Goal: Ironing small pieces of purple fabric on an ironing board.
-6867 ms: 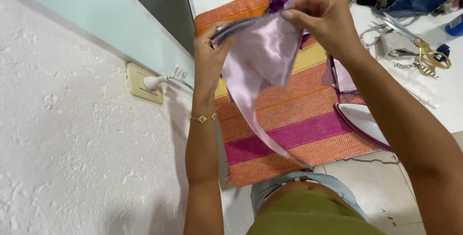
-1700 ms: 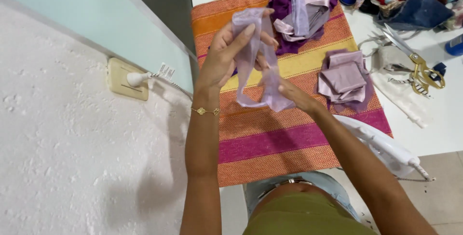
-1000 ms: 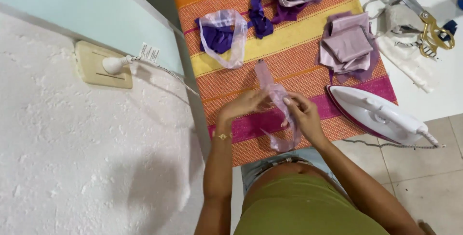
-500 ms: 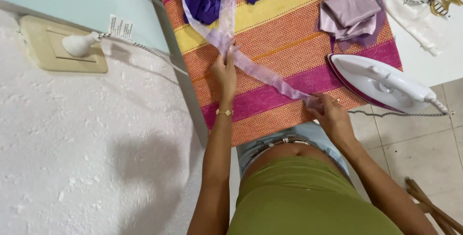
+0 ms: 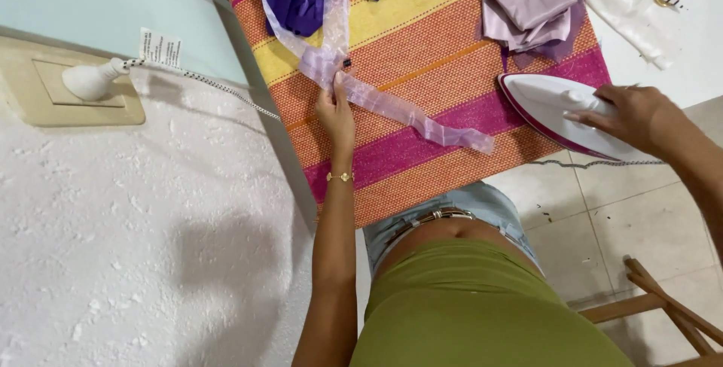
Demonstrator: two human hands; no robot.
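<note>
Lying under left grip (image 5: 336, 108): ribbon (image 5: 392, 107)

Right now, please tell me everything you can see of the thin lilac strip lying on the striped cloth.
The strip is a long, narrow band of sheer, glossy lilac fabric, lightly wrinkled. It lies flat and diagonal on the striped cloth, running from a loop beside purple scraps down to a crumpled free end on the magenta stripe. The left hand presses it down near its upper part with the fingers. The right hand is apart from it, on the white iron.
</note>
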